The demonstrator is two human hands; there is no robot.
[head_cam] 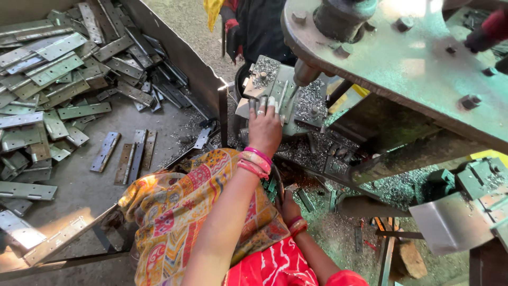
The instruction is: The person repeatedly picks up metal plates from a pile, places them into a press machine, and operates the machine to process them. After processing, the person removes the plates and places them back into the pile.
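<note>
Pressing flat on the press bed (275, 85), left hand (264, 127) fingers together; right hand (290, 204) half hidden, grip unclear.

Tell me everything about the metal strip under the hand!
The strip is a flat, grey, shiny metal piece lying on the machine bed under the drill bit. The left hand presses on its near end with its fingertips. Metal shavings lie scattered around it. Most of it is hidden, so holes cannot be told.
</note>
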